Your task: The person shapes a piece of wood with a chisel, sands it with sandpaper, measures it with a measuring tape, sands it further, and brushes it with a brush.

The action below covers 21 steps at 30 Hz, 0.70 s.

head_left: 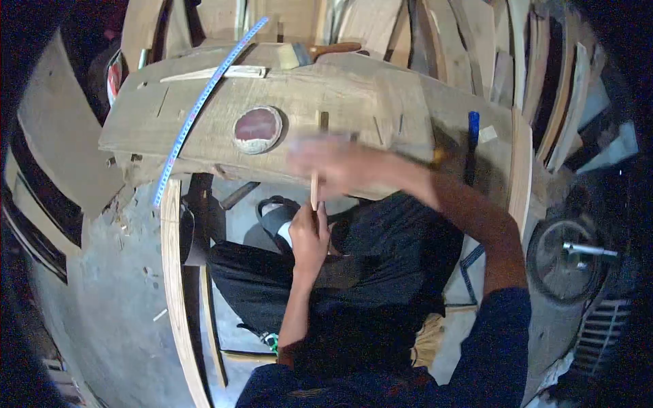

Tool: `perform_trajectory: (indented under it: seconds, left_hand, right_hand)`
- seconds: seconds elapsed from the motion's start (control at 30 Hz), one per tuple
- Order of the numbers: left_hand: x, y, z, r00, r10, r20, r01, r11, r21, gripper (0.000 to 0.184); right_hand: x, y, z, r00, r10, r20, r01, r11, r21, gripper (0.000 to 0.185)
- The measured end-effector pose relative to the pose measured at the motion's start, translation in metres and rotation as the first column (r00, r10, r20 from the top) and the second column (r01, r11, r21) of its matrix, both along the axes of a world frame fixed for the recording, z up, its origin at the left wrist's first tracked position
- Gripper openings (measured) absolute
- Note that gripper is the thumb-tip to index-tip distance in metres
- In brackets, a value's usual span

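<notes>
My left hand (310,238) is closed round a thin wooden stick (314,190) that points up toward the bench edge. Smeared by motion, my right hand (326,163) is over the front edge of the wooden bench (340,88), at the stick's upper end. A greyish, blurred shape shows along its top side, too smeared to identify, and the fingers cannot be made out. To the left of that hand lies a round dish (258,129) with a reddish-brown inside and a whitish crusted rim.
A blue measuring tape (204,95) crosses the bench's left part. A brush (320,52) with a wooden handle lies at the back, near a pale wood strip (238,71). A blue-ended tool (473,129) is at the right. Boards (449,34) lean behind; a wheel (564,262) is at the right.
</notes>
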<state>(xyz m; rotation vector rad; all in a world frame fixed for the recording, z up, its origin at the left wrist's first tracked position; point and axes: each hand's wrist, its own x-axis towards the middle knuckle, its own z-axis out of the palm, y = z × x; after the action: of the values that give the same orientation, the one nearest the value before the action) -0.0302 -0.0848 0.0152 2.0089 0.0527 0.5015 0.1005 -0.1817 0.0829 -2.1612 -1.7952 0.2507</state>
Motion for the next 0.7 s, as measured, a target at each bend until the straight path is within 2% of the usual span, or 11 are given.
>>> perform_trajectory:
  seconds: [0.1,0.13,0.2,0.23,0.27,0.33,0.47,0.57,0.6,0.67,0.7]
  left_hand:
    - [-0.004,0.003,0.005,0.997,-0.009,-0.076,0.017,0.994,0.104,0.014]
    - [-0.005,0.0,0.014,0.995,-0.009,-0.099,0.0,0.995,-0.098,0.016]
    - [0.0,0.002,-0.001,0.997,-0.035,-0.066,0.01,0.94,-0.341,0.018]
    - [0.004,0.001,-0.003,0.995,-0.074,-0.062,0.029,0.838,-0.544,0.021]
    - [0.007,0.014,-0.009,0.937,-0.287,-0.197,0.044,0.659,-0.751,0.022]
    - [0.008,0.013,-0.015,0.952,-0.287,-0.109,0.107,0.641,-0.76,0.022]
    - [0.01,-0.007,-0.006,0.96,-0.281,-0.014,0.14,0.518,-0.844,0.021]
    - [0.004,0.007,-0.007,0.957,-0.285,-0.064,0.103,0.536,-0.838,0.02]
    - [0.003,0.007,-0.001,0.961,-0.259,-0.093,0.072,0.562,-0.824,0.02]
    - [0.005,0.005,-0.005,0.968,-0.214,-0.132,-0.016,0.472,-0.882,0.02]
    - [0.007,0.007,-0.007,0.966,-0.253,-0.051,0.091,0.519,-0.85,0.023]
  right_hand:
    - [0.028,-0.004,0.002,0.853,-0.375,-0.362,0.188,0.869,-0.458,0.062]
    - [0.027,-0.008,0.007,0.795,-0.465,-0.389,0.209,0.812,-0.545,0.062]
    - [-0.003,-0.012,-0.002,0.986,-0.164,-0.025,0.163,0.986,-0.031,0.055]
    - [-0.013,-0.012,-0.013,0.978,-0.071,0.198,0.027,0.976,0.215,0.052]
    - [0.02,-0.006,-0.023,0.966,-0.257,0.01,0.257,0.966,0.015,0.061]
    - [0.023,-0.004,-0.032,0.896,-0.438,0.065,0.439,0.898,-0.001,0.06]
    - [-0.016,-0.009,-0.02,0.991,-0.057,0.125,0.044,0.993,0.106,0.06]
    - [0.023,-0.008,-0.049,0.928,-0.372,0.023,0.37,0.927,0.064,0.06]
    - [0.005,0.012,-0.091,0.931,-0.366,0.004,0.358,0.911,0.203,0.06]
    - [-0.007,-0.014,-0.024,0.988,-0.104,0.116,0.093,0.991,0.091,0.057]
    - [-0.012,-0.017,-0.012,0.99,0.029,0.14,-0.033,0.999,0.026,0.056]
